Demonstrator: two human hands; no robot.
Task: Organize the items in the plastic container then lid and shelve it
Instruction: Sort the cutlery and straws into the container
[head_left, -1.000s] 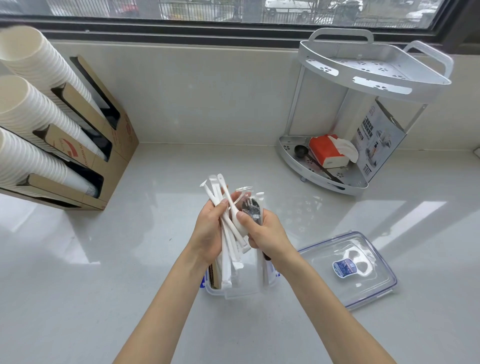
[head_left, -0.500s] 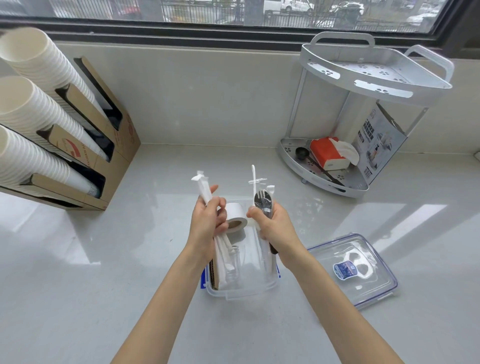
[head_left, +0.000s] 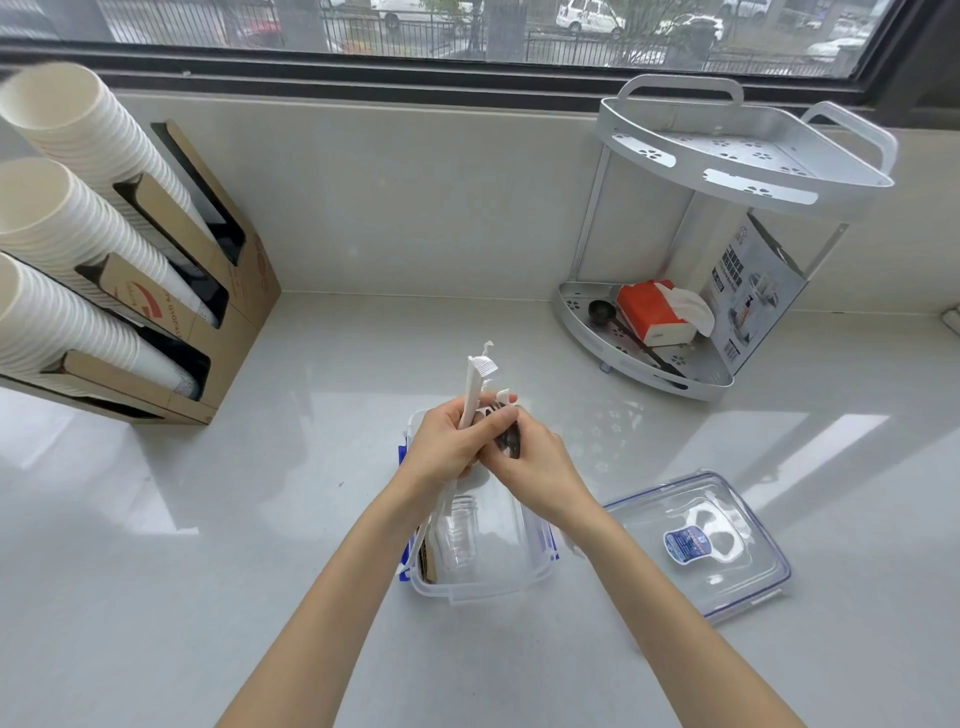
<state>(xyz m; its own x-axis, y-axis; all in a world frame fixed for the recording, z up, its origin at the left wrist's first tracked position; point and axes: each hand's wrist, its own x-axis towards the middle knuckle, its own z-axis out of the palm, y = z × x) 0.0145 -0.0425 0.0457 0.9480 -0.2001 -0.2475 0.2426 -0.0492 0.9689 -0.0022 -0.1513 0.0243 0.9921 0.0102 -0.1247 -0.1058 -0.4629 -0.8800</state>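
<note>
A clear plastic container (head_left: 488, 584) with blue clips stands open on the white counter in front of me. Over its far end my left hand (head_left: 444, 449) grips a bundle of white wrapped utensils (head_left: 477, 382) that stick up and away. My right hand (head_left: 535, 467) presses against the left one, closed on a dark metal fork (head_left: 509, 441) in clear wrap. Small clear cups and brown packets lie inside the container. Its clear lid (head_left: 711, 545), with a blue label, lies flat to the right.
A two-tier metal corner shelf (head_left: 727, 171) stands at the back right; its lower tier holds a red tissue pack (head_left: 652, 317), a black scoop and a printed box. A cardboard dispenser with paper cup stacks (head_left: 78, 249) lines the left wall.
My hands, apart half a second ago, have come together over the container. The white roll seen between them is now hidden by my hands.
</note>
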